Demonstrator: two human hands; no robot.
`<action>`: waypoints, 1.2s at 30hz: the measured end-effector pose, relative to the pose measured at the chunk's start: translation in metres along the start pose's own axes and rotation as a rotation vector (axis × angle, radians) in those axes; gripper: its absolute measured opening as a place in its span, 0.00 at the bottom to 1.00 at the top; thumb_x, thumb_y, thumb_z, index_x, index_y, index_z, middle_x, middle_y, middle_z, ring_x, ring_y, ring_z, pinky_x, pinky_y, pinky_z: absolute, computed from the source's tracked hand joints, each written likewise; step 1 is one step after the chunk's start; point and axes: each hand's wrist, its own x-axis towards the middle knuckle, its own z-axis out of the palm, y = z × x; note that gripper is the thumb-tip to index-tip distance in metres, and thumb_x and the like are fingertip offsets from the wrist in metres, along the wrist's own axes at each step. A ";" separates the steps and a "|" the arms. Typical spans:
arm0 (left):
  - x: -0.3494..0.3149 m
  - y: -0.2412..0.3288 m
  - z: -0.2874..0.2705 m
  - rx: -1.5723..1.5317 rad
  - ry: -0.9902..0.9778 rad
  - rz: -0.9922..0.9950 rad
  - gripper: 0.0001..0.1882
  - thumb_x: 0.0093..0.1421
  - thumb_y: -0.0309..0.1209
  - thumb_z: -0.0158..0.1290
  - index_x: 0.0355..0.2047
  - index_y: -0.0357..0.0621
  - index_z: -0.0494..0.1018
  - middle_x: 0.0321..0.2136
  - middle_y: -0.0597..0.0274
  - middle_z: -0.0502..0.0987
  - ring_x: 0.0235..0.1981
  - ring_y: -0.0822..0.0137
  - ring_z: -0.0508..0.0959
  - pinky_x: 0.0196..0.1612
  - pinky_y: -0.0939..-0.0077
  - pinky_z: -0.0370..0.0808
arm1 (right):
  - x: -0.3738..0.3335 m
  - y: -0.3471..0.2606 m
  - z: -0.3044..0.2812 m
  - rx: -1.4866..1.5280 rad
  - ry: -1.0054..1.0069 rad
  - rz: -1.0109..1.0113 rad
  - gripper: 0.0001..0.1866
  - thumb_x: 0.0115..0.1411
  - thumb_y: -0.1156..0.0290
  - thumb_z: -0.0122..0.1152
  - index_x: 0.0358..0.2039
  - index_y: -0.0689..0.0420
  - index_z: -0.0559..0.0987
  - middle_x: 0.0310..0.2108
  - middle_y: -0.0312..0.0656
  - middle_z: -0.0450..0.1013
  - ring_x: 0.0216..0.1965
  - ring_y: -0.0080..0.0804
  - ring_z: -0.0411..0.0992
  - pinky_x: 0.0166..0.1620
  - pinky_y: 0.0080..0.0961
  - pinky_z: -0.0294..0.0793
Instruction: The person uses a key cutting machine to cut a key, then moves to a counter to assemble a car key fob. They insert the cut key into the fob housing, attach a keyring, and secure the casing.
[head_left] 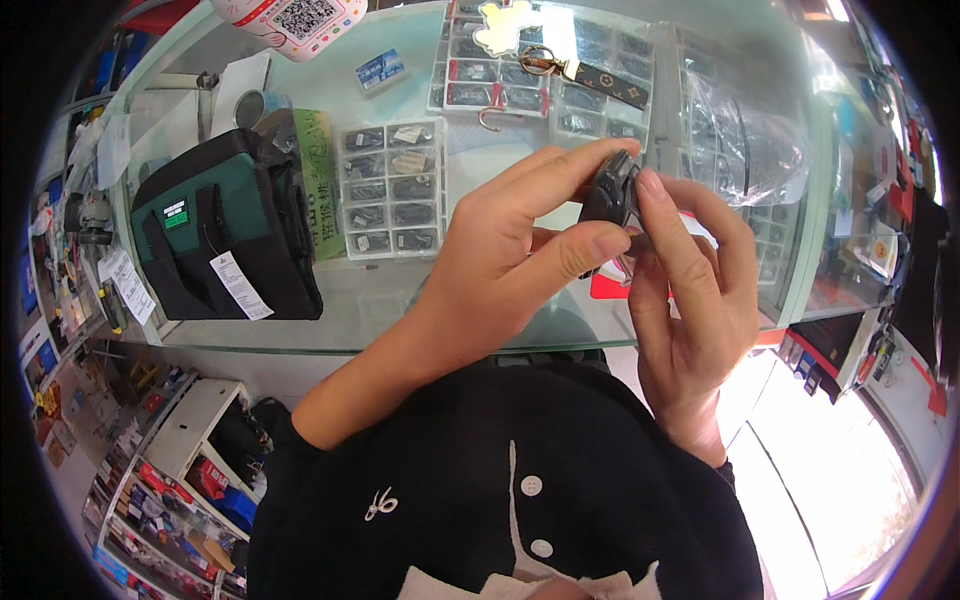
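Observation:
Above the glass counter (400,310), my left hand (510,245) grips a small glossy black key fob (606,192) between thumb and fingers. My right hand (695,270) closes on its right side, with the fingertips pressed against the edge. A narrow gap or seam shows along that edge; whether the shell is parted cannot be made out. Behind my fingers lies a red and white item (608,287), mostly hidden. A key ring with a brown patterned strap (610,85) rests beyond my hands.
Left of my hands stand a clear compartment box (390,245) of dark fobs and a black and green tool bag (215,180). A small blue box (380,72) lies farther back. More compartment boxes and a clear plastic bag (765,160) are at the right.

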 end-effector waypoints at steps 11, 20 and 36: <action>-0.002 -0.003 0.011 0.373 0.088 0.183 0.26 0.52 0.27 0.55 0.51 0.32 0.63 0.35 0.52 0.72 0.34 0.65 0.75 0.35 0.76 0.77 | 0.002 0.004 0.007 -0.106 0.101 -0.164 0.30 0.40 0.92 0.54 0.48 0.61 0.72 0.40 0.46 0.66 0.26 0.29 0.68 0.26 0.18 0.71; -0.003 -0.004 0.004 0.113 0.048 -0.047 0.21 0.61 0.32 0.45 0.51 0.31 0.62 0.35 0.58 0.71 0.32 0.71 0.71 0.34 0.80 0.72 | 0.010 0.008 -0.005 0.133 -0.147 0.038 0.27 0.47 0.80 0.59 0.51 0.61 0.69 0.43 0.45 0.62 0.32 0.30 0.64 0.33 0.19 0.66; -0.005 -0.003 0.006 0.070 0.014 -0.049 0.21 0.60 0.28 0.45 0.52 0.31 0.60 0.37 0.56 0.71 0.33 0.73 0.73 0.35 0.80 0.72 | 0.000 0.014 0.002 0.495 -0.009 0.320 0.29 0.43 0.81 0.65 0.49 0.58 0.71 0.43 0.40 0.64 0.31 0.20 0.66 0.32 0.15 0.70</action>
